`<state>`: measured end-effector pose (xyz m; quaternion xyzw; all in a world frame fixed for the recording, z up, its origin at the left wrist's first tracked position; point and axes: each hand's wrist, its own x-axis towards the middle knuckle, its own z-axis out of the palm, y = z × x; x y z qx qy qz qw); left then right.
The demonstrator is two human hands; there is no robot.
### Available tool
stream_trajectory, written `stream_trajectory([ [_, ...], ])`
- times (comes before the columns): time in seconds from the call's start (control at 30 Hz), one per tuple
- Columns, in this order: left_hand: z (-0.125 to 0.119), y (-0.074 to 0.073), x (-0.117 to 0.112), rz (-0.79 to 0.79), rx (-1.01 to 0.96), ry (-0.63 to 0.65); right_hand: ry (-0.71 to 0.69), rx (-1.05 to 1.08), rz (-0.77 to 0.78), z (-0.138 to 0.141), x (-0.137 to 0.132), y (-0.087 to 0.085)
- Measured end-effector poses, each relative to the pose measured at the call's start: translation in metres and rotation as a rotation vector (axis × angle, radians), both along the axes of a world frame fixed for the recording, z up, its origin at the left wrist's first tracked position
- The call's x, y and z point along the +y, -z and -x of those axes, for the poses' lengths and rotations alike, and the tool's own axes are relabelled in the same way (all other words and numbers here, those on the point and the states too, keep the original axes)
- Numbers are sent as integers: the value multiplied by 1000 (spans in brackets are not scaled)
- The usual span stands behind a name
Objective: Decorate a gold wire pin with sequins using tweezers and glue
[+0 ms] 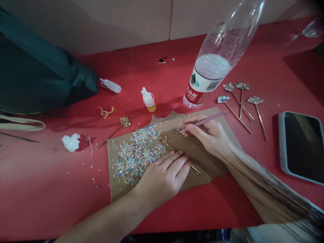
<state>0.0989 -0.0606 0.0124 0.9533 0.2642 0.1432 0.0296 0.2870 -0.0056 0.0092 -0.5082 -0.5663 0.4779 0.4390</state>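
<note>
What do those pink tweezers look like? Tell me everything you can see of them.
The pink tweezers are long and slender, with a smooth matte finish that looks like coated metal. Two narrow arms run to fine tips, though the tips are too small to show whether they meet. The right hand pinches them between thumb and fingers, like a pen. They slant down to the left, with the tail end raised beyond the hand and the tips just above a brown cardboard sheet.

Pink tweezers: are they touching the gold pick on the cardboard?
Apart. The head view shows a gap between the tips of the pink tweezers and the gold pick.
</note>
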Motion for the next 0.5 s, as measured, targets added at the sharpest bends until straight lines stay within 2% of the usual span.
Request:
stream_trajectory([
  [0.13,1,0,2,-14,-31,-35,-44,-86,-9,-2,1,3],
  [0.27,2,0,3,-23,-31,-54,-11,-246,-35,-4,0,7],
  [0.5,2,-3,2,-76,-2,-58,9,-245,-37,1,-1,2],
])
